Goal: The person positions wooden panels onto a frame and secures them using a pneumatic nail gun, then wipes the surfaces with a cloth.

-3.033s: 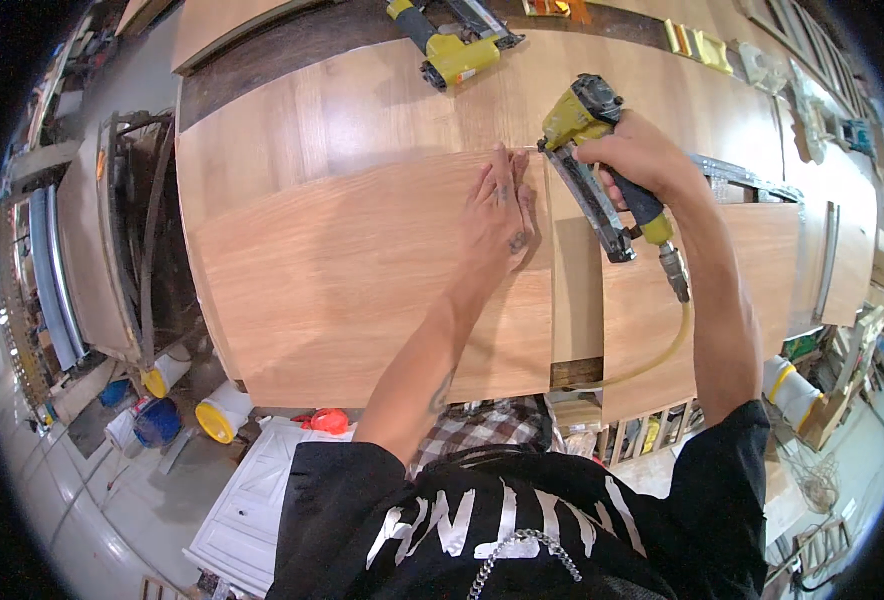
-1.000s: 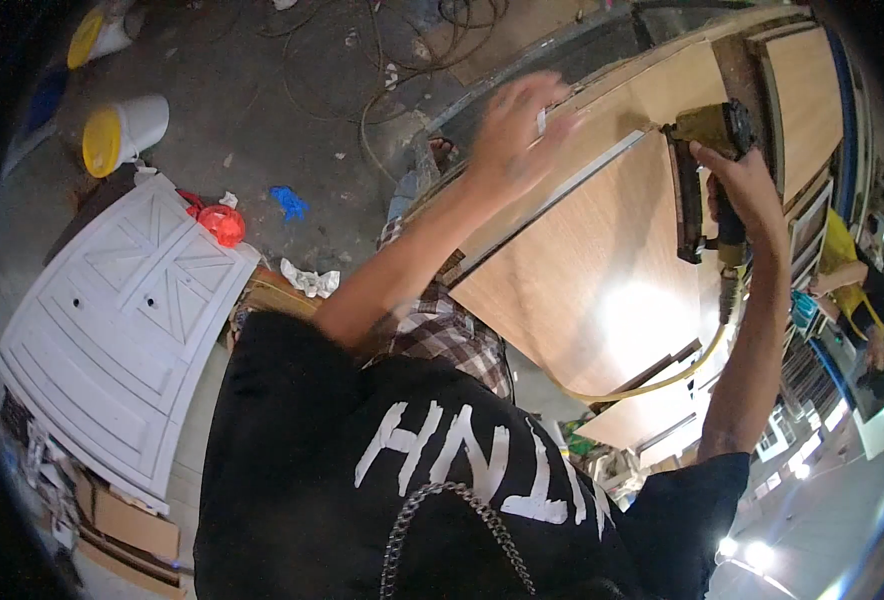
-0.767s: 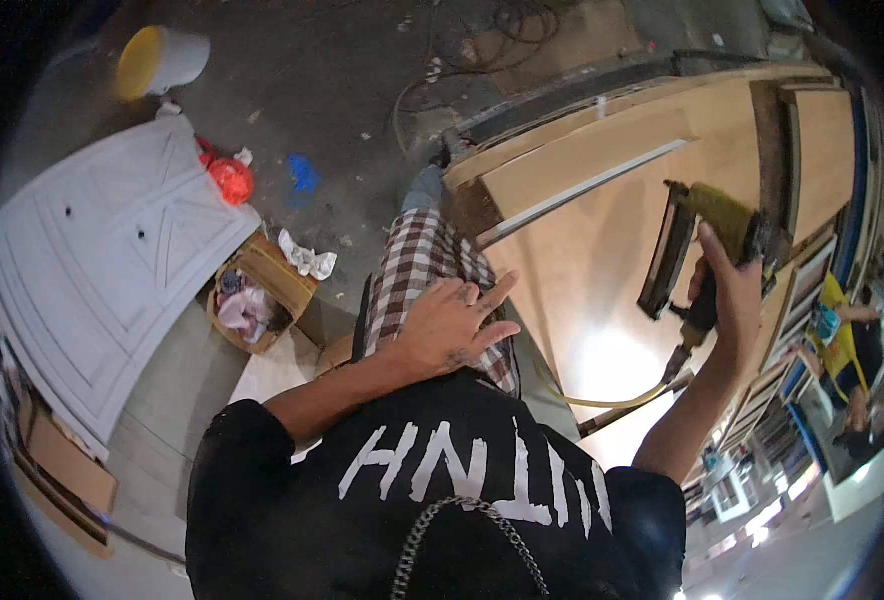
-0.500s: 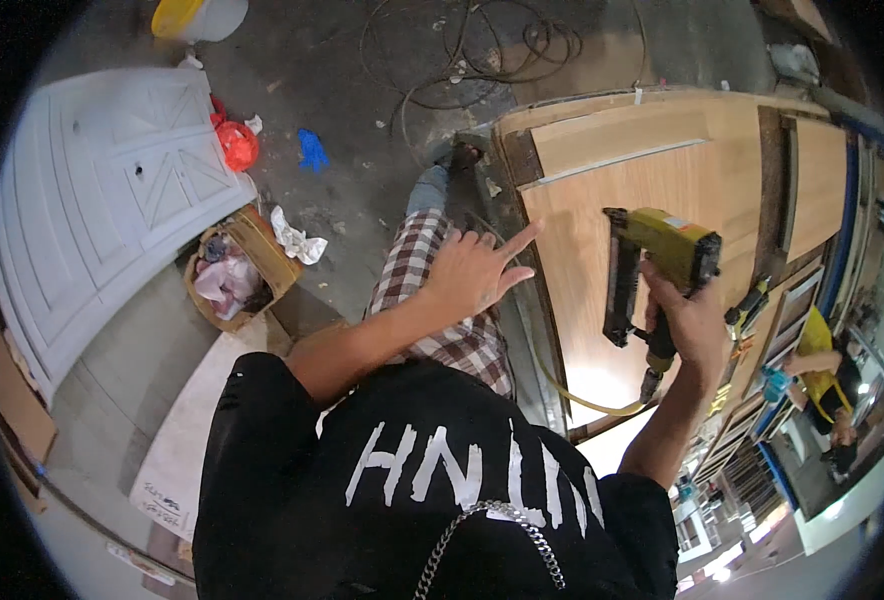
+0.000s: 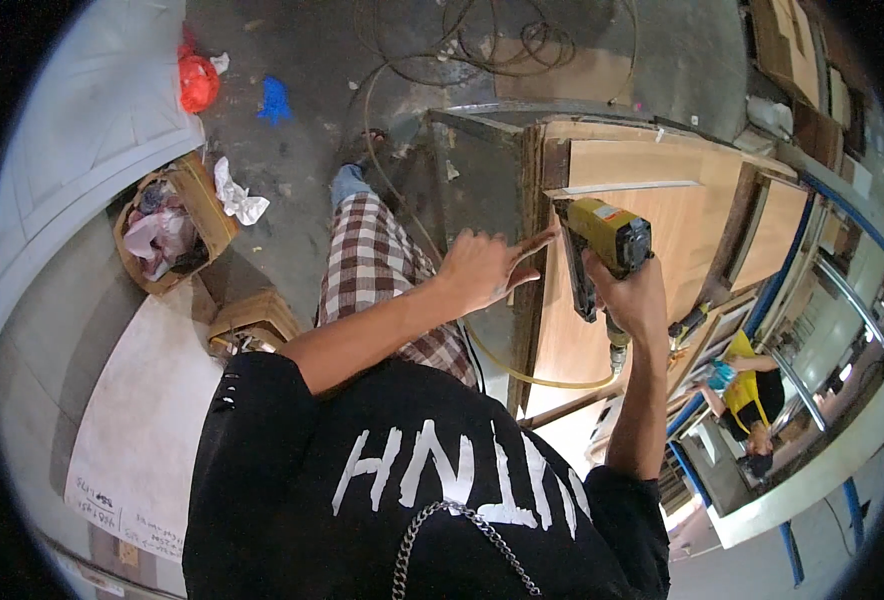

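My right hand is wrapped round the grip of a yellow and black nail gun. The gun's nose rests over the near-left edge of a light wooden panel, close to a thin pale strip. A yellow air hose runs from the fitting below its handle. Beside it, my left hand holds nothing. Its index finger stretches toward the panel edge near the gun's nose, the thumb is apart and the other fingers are partly bent.
Coiled hose lies on the floor ahead. To the left are a cardboard box of plastic scraps, crumpled white paper, a blue glove-like item, a red bag and a pale door panel. A co-worker is at right.
The nail gun in my right hand has moved left to the panel's edge. My left hand now points close to the gun's nose. The whole view has shifted.
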`<state>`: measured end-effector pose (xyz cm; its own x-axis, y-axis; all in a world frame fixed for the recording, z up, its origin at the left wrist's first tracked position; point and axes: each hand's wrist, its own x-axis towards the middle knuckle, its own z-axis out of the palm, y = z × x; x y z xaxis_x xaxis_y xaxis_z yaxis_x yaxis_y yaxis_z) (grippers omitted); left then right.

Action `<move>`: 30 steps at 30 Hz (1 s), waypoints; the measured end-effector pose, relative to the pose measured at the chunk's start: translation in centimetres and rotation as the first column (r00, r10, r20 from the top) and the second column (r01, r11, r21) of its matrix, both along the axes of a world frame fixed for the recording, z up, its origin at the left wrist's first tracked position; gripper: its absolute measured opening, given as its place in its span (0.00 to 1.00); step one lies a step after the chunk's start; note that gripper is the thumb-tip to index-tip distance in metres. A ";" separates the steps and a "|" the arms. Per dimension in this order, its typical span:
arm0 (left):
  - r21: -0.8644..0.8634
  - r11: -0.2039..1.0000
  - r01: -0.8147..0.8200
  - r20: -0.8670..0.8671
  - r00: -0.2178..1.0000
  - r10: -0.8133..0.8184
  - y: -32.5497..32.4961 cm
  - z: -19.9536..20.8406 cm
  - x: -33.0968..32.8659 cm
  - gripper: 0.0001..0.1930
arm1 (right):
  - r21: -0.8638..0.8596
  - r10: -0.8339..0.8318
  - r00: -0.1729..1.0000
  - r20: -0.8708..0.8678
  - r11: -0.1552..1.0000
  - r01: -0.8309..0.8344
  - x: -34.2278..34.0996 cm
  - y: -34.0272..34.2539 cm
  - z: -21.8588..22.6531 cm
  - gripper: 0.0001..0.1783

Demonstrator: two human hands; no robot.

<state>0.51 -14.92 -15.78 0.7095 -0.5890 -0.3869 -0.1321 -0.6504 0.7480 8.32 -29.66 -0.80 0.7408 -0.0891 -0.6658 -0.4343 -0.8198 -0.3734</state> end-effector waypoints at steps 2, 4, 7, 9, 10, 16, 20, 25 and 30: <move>-0.029 1.000 0.012 -0.026 1.000 -0.013 0.3 0.1 0.3 0.37 | -0.051 -0.033 0.998 -0.052 0.998 0.031 0.3 0.7 0.4 0.13; -0.051 0.998 0.038 -0.105 0.994 -0.043 0.5 0.2 0.9 0.37 | -0.085 0.104 0.994 0.031 0.991 -0.101 0.0 0.6 0.0 0.15; -0.090 0.993 0.075 -0.095 0.992 -0.084 1.3 -0.2 0.8 0.36 | -0.167 0.066 0.995 -0.075 0.983 -0.078 0.9 2.5 0.8 0.18; -0.096 0.992 0.084 -0.068 0.994 -0.091 1.3 -0.6 1.3 0.36 | -0.217 0.007 0.987 -0.161 0.975 -0.042 1.2 3.0 0.8 0.19; -0.094 0.991 0.100 -0.069 0.992 -0.106 1.1 -0.7 1.3 0.36 | -0.218 0.000 0.986 -0.166 0.975 -0.036 1.8 3.8 1.0 0.19; -0.196 0.980 0.031 0.198 0.980 0.009 0.8 -2.5 0.1 0.31 | -0.344 0.301 0.931 -0.205 0.869 -0.357 3.6 7.2 0.9 0.16; -0.154 0.984 0.088 0.151 0.986 -0.065 0.9 -0.6 1.0 0.33 | -0.253 0.242 0.963 -0.117 0.931 -0.265 2.1 5.2 1.2 0.21; 0.132 0.962 0.239 0.034 0.969 -0.246 0.9 3.2 2.2 0.39 | 0.056 -0.621 0.772 0.136 0.783 0.620 -10.7 -1.8 6.1 0.17; 0.039 0.965 0.260 0.344 0.903 -0.258 -3.2 4.4 -4.6 0.27 | 0.291 -0.956 0.230 0.181 0.275 0.916 -33.6 -3.3 7.2 0.15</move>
